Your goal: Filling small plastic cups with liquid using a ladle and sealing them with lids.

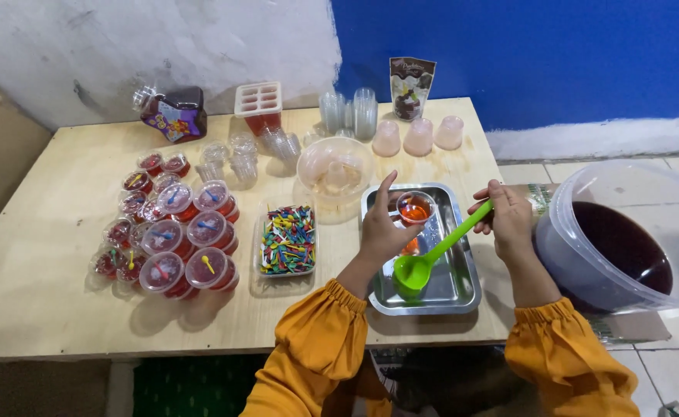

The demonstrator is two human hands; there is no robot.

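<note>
My left hand holds a small clear cup of red liquid over a metal tray on the wooden table. My right hand grips the handle of a green ladle. The ladle's bowl hangs low over the tray, below the cup. Both sleeves are orange.
A large clear bucket of dark red liquid stands off the table's right edge. A box of coloured little spoons and several lidded red cups lie to the left. A clear bowl, empty cup stacks and a pouch stand behind.
</note>
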